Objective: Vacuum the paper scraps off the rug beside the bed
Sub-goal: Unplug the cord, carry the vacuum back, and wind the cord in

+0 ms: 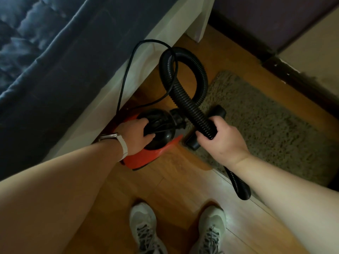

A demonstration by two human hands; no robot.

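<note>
A small red and black vacuum cleaner point(161, 125) stands on the wooden floor against the bed's side. My left hand point(136, 133) grips the black handle on its top. My right hand point(222, 140) is shut on the black ribbed hose point(183, 88), which loops up and back down; its loose end point(242, 189) hangs below my forearm. A black floor nozzle point(218, 111) lies on the near edge of the shaggy grey-brown rug point(266, 125). No paper scraps show on the visible rug.
The bed point(55, 61) with a dark blue cover and pale frame fills the left. A black power cord point(126, 74) arcs beside the bed frame. A dark skirting and wall point(275, 43) run along the right. My two sneakers point(145, 230) stand on the floor below.
</note>
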